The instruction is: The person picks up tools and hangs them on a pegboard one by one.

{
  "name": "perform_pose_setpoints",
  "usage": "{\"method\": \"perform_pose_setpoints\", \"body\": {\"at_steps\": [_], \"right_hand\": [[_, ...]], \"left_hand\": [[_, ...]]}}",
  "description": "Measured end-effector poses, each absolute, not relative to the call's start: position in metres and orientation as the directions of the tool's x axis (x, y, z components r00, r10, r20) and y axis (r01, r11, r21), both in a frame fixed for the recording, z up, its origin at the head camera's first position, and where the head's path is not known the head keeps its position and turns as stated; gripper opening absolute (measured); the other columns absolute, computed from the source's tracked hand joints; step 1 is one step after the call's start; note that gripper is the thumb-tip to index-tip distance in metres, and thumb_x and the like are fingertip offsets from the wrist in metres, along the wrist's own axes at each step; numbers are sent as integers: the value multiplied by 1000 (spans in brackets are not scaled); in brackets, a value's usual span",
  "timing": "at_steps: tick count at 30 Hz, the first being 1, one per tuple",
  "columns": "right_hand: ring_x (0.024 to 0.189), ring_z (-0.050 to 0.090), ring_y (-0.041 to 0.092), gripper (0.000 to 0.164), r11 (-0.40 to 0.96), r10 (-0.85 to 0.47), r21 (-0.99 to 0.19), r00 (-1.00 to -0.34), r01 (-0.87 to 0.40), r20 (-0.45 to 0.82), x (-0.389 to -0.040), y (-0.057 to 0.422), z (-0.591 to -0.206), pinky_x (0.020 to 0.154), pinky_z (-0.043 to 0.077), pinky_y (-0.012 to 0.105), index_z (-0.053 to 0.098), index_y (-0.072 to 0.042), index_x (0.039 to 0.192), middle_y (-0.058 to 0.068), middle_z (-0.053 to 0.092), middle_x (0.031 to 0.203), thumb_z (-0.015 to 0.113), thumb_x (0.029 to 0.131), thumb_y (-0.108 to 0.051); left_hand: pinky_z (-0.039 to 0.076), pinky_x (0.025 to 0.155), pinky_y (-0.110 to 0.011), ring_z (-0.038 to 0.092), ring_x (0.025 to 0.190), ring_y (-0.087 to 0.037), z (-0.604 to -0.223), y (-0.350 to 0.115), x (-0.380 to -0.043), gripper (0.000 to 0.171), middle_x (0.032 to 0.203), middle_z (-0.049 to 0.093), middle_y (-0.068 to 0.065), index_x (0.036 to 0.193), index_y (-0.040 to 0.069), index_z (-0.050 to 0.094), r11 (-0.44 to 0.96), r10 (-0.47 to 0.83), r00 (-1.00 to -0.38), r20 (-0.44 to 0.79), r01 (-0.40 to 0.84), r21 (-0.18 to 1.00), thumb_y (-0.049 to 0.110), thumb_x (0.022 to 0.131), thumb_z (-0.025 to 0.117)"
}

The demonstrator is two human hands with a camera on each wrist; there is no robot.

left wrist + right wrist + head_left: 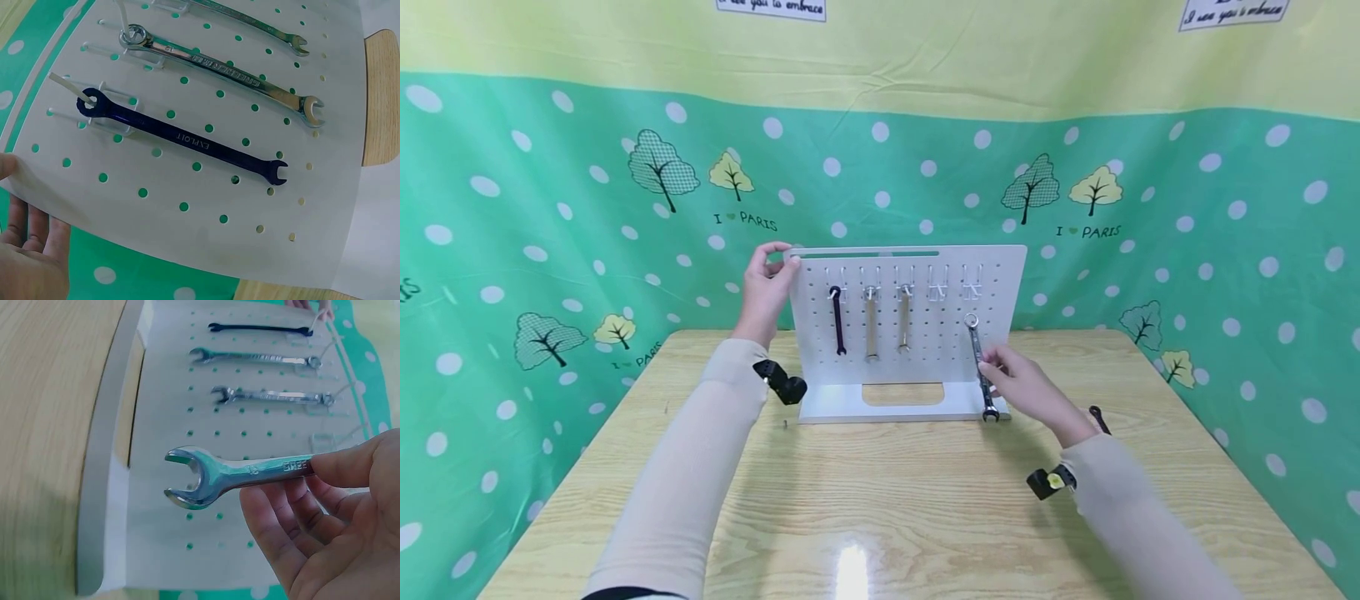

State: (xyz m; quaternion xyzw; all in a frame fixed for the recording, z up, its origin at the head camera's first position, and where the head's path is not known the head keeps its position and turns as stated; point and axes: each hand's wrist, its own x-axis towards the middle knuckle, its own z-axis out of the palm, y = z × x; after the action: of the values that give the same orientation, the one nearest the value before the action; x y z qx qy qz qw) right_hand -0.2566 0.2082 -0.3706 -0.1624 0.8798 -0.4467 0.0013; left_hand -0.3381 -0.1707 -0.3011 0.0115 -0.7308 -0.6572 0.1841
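Observation:
A white pegboard stand (925, 358) stands upright on the table. My left hand (765, 293) grips its upper left corner, thumb on the front and fingers behind. In front of the board's right part, my right hand (1026, 385) pinches a chrome combination wrench (250, 472) between thumb and fingers. The wrench's ring end points up below the rightmost hook (972, 287), and its open jaw points down. From the left hooks hang a dark wrench (187, 139) and two chrome wrenches, the middle one (871, 323) and another (905, 321). Two hooks on the right hold nothing.
Another dark wrench (1099, 419) shows partly behind my right wrist on the wooden table (887, 500). A green and yellow patterned curtain (880, 167) hangs behind and at both sides. The stand's white base (827, 403) reaches toward me.

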Motion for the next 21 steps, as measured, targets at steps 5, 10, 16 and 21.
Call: {"method": "perform_pose_setpoints", "body": {"at_steps": [5, 10, 16, 21], "right_hand": [[91, 58, 30, 15, 527, -294, -795, -942, -300, 161, -260, 195, -363, 80, 58, 45, 52, -2, 110, 14, 55, 99, 48, 107, -16], [92, 59, 29, 16, 520, -292, -796, -940, -310, 176, -263, 185, -356, 80, 58, 44, 52, -2, 111, 14, 55, 101, 49, 107, -17], [95, 58, 34, 20, 488, -292, -821, -942, -295, 165, -266, 176, -352, 82, 57, 47, 52, -2, 117, 15, 55, 104, 49, 107, -19], [97, 57, 37, 22, 462, -289, -839, -943, -289, 166, -271, 171, -353, 83, 57, 49, 52, 1, 117, 15, 55, 103, 50, 107, -18]], "left_hand": [[47, 97, -41, 56, 109, -24, -300, -171, -337, 34, 118, 56, -8, 132, 18, 53, 131, -261, -932, 250, 222, 966, 29, 102, 61], [48, 97, -41, 56, 110, -23, -300, -171, -336, 32, 118, 56, -7, 131, 21, 54, 129, -263, -934, 240, 213, 969, 30, 101, 61], [48, 97, -40, 56, 111, -23, -300, -170, -336, 32, 120, 56, -7, 132, 20, 53, 133, -264, -933, 244, 216, 967, 29, 102, 61], [48, 96, -41, 56, 110, -23, -300, -169, -336, 29, 118, 56, -7, 129, 22, 55, 129, -267, -930, 251, 223, 966, 29, 101, 61]]}}
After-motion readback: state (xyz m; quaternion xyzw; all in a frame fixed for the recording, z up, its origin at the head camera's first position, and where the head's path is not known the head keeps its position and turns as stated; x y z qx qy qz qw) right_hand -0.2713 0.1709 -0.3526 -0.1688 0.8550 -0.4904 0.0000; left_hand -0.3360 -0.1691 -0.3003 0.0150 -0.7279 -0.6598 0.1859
